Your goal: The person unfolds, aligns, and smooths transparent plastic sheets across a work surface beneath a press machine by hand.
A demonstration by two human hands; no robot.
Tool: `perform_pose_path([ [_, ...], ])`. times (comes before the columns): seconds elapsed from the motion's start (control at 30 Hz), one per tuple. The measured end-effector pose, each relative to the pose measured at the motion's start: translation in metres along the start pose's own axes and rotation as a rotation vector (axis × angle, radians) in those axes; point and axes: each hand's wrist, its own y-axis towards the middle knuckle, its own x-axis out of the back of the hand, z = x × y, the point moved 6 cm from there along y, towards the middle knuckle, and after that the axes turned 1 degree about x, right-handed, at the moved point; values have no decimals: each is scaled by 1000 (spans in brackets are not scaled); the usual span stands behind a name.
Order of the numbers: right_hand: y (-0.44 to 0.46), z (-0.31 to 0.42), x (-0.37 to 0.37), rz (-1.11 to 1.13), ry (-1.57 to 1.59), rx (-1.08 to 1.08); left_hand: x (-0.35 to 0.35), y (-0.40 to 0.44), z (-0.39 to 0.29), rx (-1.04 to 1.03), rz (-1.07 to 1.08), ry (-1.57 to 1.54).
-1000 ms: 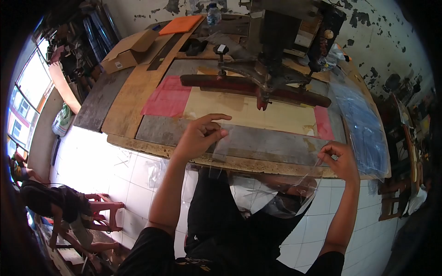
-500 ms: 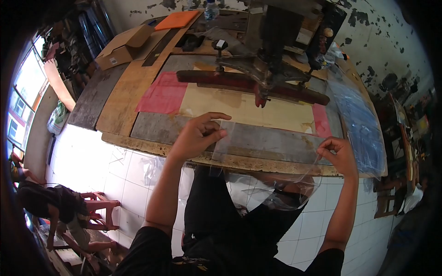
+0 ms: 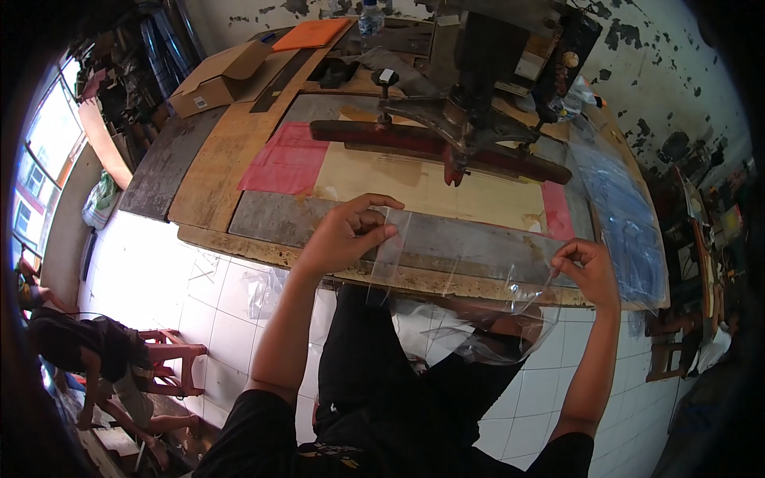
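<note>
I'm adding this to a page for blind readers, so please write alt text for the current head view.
A person's left hand and right hand hold clear plastic sheeting at the near edge of a worktable, below a dark press.

The single, very wide view looks from the person's head, forward and steeply down, quite near above the left hand [image 3: 347,237] and right hand [image 3: 586,272]. The lap [image 3: 362,342] comes at six o'clock, the table [image 3: 203,171] toward twelve, the press [image 3: 458,147] at one.
</note>
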Motion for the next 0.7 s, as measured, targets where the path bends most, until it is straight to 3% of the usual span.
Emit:
perform_pose_path([
  [0.53,0,12,0,-6,-16,10,0,1,3,57,-35,-19],
  [0.63,1,21,0,8,-68,5,3,2,5,-22,-51,9],
  [0.7,0,24,1,15,-105,-11,5,3,6,59,-56,39],
])
